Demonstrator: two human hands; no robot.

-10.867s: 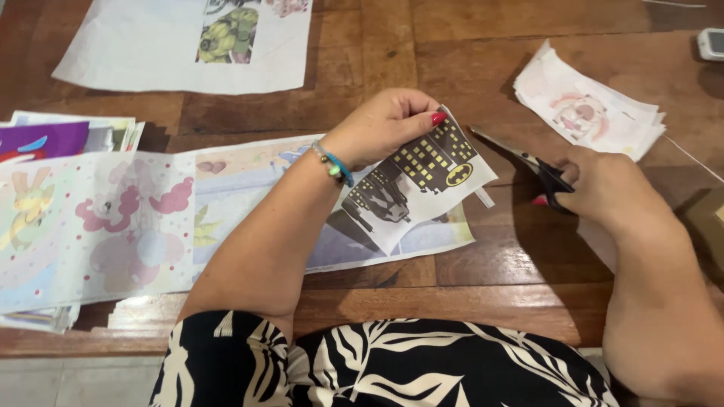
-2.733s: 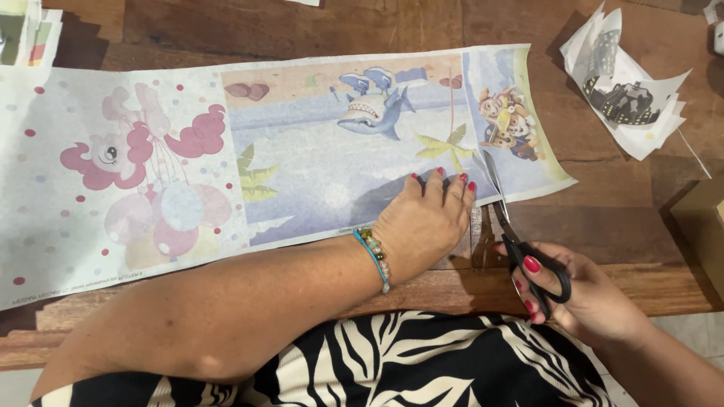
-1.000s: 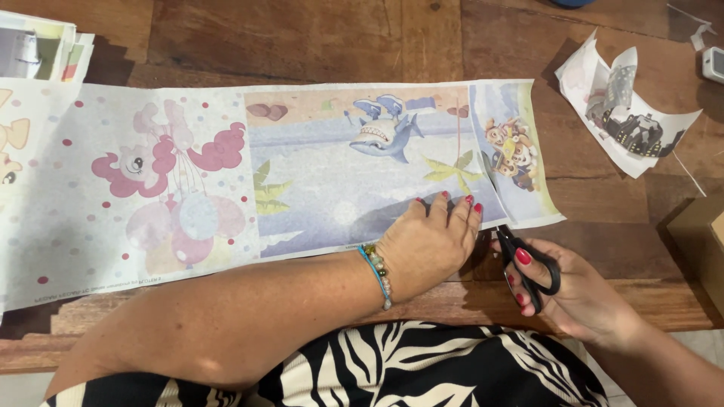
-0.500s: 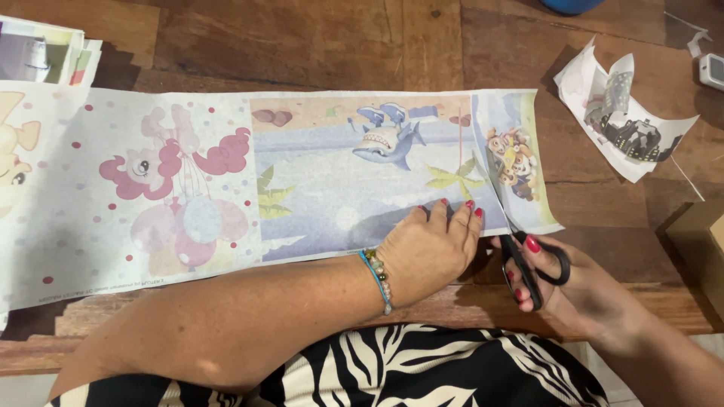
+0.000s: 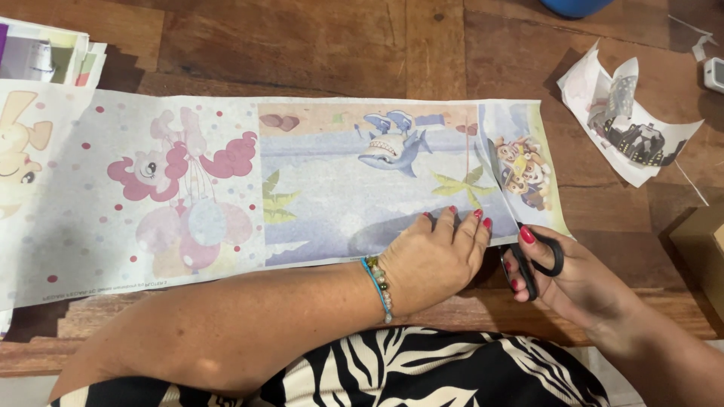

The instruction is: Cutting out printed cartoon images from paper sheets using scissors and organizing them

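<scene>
The long paper strip [image 5: 302, 181] lies flat across the middle of the table [image 5: 317, 45]. It looks thin and floppy. The left hand [image 5: 437, 256] presses it flat, open. The right hand [image 5: 573, 275] grips scissors [image 5: 520, 226], cutting near the right end.

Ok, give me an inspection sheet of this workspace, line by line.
Surface: brown wooden table, planked.
Job's things: long printed paper strip lying flat; black scissors cutting near its right end.
Clutter: cut paper pieces at right; paper stack top left; blue object at top edge.
Hands: left hand pressing the strip; right hand in the scissors.
Cables: nothing seen.
Surroundings: nothing seen.
</scene>
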